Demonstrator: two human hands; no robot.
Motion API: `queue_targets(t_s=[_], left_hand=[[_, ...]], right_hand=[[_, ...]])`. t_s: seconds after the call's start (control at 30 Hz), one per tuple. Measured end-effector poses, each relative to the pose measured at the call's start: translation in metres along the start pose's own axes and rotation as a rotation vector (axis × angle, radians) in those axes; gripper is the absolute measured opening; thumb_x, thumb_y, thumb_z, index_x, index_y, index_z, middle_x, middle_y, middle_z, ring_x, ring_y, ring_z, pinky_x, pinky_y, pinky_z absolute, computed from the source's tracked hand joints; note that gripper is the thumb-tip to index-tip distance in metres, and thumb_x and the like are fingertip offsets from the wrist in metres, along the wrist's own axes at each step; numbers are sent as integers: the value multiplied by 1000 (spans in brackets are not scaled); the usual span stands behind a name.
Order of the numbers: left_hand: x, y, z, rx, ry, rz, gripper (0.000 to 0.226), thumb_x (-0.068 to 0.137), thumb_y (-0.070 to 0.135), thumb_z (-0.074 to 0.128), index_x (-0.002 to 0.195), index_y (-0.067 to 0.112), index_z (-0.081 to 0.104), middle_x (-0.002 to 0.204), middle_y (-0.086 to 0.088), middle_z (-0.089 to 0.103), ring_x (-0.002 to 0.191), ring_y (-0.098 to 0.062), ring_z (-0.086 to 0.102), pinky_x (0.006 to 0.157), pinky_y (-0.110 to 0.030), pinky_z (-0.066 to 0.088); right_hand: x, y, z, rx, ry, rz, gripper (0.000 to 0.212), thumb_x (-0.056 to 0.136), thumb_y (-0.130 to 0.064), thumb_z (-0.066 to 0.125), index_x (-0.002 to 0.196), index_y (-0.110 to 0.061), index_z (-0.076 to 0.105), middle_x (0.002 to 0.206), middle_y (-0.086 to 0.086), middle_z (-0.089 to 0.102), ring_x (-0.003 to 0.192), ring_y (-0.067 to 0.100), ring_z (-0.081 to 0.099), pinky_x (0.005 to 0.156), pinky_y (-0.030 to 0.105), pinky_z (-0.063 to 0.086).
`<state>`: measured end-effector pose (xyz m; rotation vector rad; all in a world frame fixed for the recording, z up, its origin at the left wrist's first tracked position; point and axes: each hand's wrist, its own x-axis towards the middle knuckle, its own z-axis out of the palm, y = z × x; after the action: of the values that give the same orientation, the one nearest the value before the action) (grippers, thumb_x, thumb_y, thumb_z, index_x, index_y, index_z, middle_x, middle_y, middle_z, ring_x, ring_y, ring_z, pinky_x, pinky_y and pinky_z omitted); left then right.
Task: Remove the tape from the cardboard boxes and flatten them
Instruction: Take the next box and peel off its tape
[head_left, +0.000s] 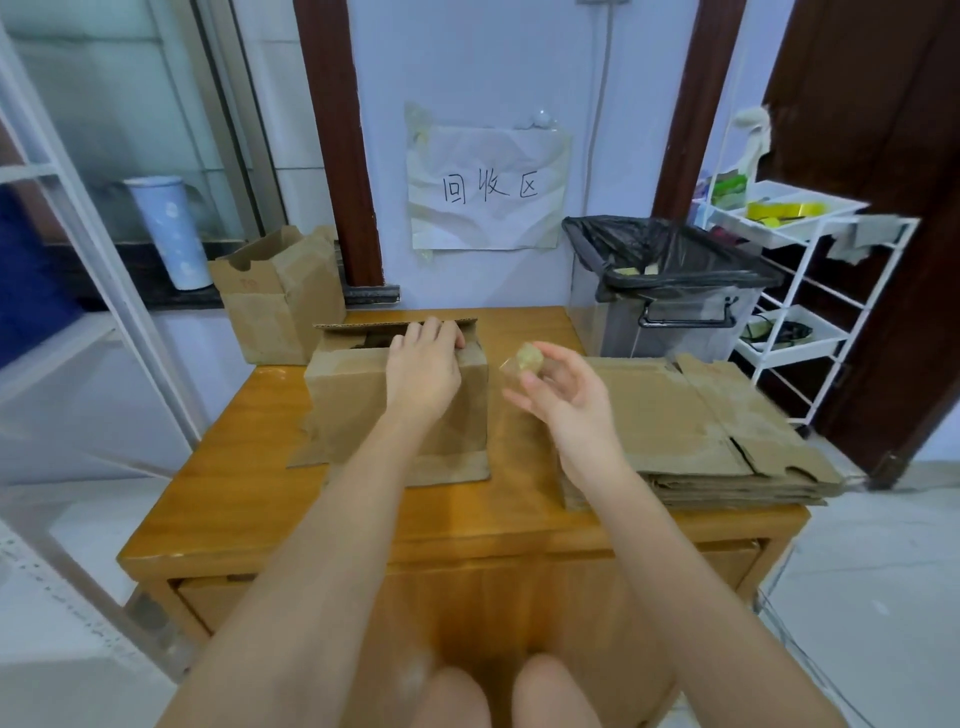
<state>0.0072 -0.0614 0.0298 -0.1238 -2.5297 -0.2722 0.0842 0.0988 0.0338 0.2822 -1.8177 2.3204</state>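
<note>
My left hand (423, 364) grips the open cardboard box (400, 405) on the counter (249, 499); my right hand (563, 387) pinches a crumpled tape wad (527, 358); flattened boxes (696, 431) lie right; bin (670, 291) beyond.

Two standing cardboard boxes: one (400, 395) at table centre, another (278, 293) at ten o'clock. One stack of flattened cardboard (691, 436) at three o'clock (perhaps five sheets; edges blur). One tape wad (527, 358). One bin (670, 291).
</note>
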Motion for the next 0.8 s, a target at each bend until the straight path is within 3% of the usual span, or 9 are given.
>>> queue_targets(t_s=[0.1, 0.23, 0.4, 0.5, 0.6, 0.7, 0.8], left_hand=[[7, 7, 6, 5, 15, -23, 27, 96, 7, 37, 113, 17, 55, 114, -3, 55, 106, -24, 45, 83, -31, 28], [13, 14, 14, 14, 26, -30, 26, 94, 6, 38, 111, 16, 56, 111, -4, 55, 103, -25, 46, 82, -32, 29], [25, 19, 23, 30, 39, -33, 26, 95, 7, 38, 110, 14, 57, 110, -6, 56, 102, -27, 47, 83, -34, 31], [34, 21, 31, 39, 52, -40, 25, 93, 5, 39, 108, 12, 58, 108, -8, 58, 100, -30, 48, 82, -37, 32], [45, 26, 39, 37, 62, -27, 27, 92, 5, 36, 104, 9, 59, 104, -11, 59, 97, -33, 49, 80, -40, 34], [55, 29, 49, 70, 30, -30, 25, 91, 5, 40, 107, 8, 59, 106, -11, 59, 99, -33, 49, 80, -38, 32], [64, 33, 58, 95, 16, -40, 24, 91, 4, 44, 109, 8, 59, 108, -11, 58, 100, -33, 49, 80, -38, 31]], right_hand=[[10, -7, -8, 2, -19, -34, 30, 91, 3, 57, 113, -18, 59, 123, 16, 58, 97, 24, 69, 87, 33, 56], [25, -8, -23, -55, 56, 14, 36, 85, 1, 66, 103, -31, 66, 119, 9, 65, 110, 26, 63, 97, 41, 51], [38, -10, -38, -48, 85, 53, 33, 86, -13, 69, 117, -19, 58, 113, 13, 67, 102, 20, 67, 80, 28, 57], [48, -11, -45, -92, 145, 61, 44, 85, -13, 72, 122, -14, 49, 110, 8, 65, 98, 19, 68, 84, 28, 56], [62, -19, -56, -184, 209, 1, 39, 79, -11, 77, 112, -9, 58, 110, 10, 67, 98, 17, 67, 92, 31, 54], [78, -32, -67, -227, 213, -104, 31, 76, -5, 78, 104, -10, 64, 104, 11, 70, 93, 20, 68, 87, 33, 56], [96, -48, -79, -294, 221, -165, 30, 77, -2, 76, 104, -10, 63, 98, 4, 69, 83, 13, 68, 76, 22, 56]])
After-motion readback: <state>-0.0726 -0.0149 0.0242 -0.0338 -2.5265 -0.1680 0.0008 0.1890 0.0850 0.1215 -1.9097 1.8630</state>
